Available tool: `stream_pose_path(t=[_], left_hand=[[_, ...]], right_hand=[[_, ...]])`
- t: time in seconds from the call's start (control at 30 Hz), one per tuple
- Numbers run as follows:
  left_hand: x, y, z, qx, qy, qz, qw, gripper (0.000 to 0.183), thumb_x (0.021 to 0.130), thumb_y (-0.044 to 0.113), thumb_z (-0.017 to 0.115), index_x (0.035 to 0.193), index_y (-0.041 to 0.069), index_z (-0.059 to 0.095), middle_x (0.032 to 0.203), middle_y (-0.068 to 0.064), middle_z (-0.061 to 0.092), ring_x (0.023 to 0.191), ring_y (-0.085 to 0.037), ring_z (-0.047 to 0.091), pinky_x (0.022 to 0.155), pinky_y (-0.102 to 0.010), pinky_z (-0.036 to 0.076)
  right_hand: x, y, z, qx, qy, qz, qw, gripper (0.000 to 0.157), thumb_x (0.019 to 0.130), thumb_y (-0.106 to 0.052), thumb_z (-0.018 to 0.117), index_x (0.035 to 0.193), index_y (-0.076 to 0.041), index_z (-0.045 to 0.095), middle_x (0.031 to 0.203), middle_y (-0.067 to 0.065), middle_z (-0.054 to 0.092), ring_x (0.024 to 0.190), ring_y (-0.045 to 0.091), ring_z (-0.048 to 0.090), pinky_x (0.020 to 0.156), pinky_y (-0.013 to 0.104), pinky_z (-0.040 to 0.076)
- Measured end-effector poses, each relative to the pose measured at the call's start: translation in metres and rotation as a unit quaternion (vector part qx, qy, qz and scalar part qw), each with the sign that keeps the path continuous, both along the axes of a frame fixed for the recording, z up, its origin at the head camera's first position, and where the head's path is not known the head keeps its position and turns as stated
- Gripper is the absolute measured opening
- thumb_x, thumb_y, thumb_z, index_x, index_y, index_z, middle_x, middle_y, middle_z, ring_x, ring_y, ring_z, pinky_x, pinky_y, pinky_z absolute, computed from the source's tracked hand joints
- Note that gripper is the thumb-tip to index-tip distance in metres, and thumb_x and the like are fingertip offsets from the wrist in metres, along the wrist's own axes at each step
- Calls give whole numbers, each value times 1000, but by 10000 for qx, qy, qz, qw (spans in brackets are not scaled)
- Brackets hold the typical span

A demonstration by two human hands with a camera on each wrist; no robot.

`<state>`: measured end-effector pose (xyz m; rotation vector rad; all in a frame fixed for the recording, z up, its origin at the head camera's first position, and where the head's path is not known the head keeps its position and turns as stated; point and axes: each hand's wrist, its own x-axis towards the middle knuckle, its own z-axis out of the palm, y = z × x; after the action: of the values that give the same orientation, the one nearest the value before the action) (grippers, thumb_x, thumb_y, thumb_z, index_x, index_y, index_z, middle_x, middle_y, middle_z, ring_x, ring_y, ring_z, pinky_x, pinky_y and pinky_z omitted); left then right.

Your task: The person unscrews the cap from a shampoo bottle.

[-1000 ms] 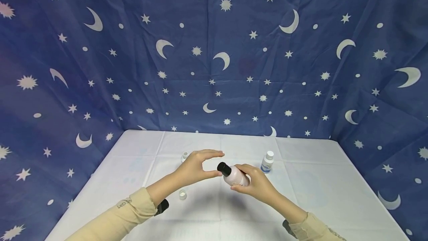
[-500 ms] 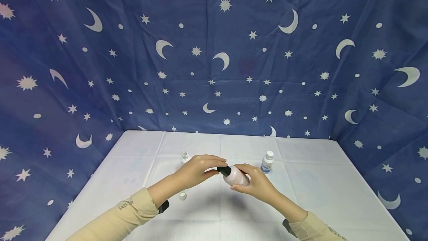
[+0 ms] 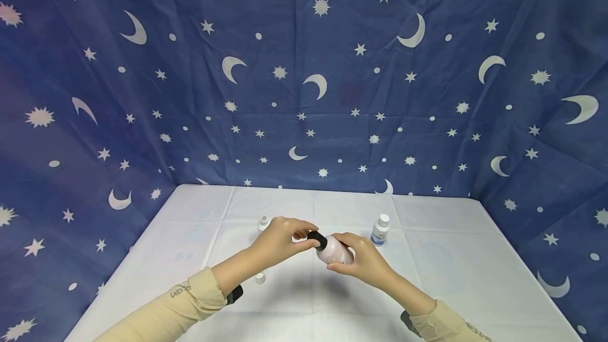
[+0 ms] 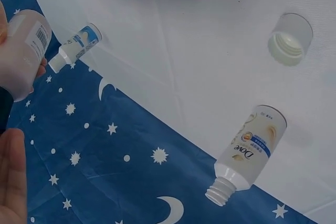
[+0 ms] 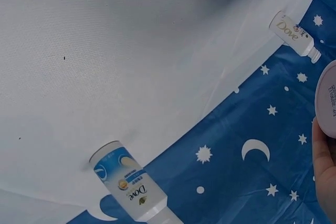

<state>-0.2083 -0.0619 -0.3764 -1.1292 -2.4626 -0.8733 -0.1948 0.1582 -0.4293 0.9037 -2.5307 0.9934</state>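
Observation:
A pale pink bottle (image 3: pixel 333 251) with a black cap (image 3: pixel 317 238) is held tilted above the table, its cap towards the left. My right hand (image 3: pixel 364 262) grips the bottle's body. At the other end, thumb and fingers of my left hand (image 3: pixel 280 240) pinch the black cap, which sits on the bottle. In the left wrist view the pink bottle (image 4: pixel 23 51) shows a barcode label, with part of the black cap (image 4: pixel 4 107) at the frame's edge. Its base (image 5: pixel 327 100) appears at the right of the right wrist view.
Behind my left hand stands an uncapped white Dove bottle (image 4: pixel 251 148) with bare threads. Its side of the table also has a loose white cap (image 3: pixel 259 277). A capped white Dove bottle (image 3: pixel 380 230) with blue print stands behind my right hand. A starry blue curtain (image 3: pixel 304 94) borders the white table (image 3: pixel 451 278).
My left hand has come from apart, with fingers spread, to the black cap and now pinches it. The right hand and pink bottle have barely moved.

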Motion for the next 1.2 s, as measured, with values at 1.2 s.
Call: stream_pose_path(t=[1.2], left_hand=[[1, -9, 1, 366, 462, -918, 9940, 39, 72, 14, 71, 110, 10, 61, 116, -4, 60, 108, -16, 56, 89, -23, 46]], right_hand=[[-1, 1, 2, -9, 24, 45, 10000, 51, 66, -38, 74, 107, -11, 60, 98, -2, 64, 85, 10, 59, 69, 24, 50]])
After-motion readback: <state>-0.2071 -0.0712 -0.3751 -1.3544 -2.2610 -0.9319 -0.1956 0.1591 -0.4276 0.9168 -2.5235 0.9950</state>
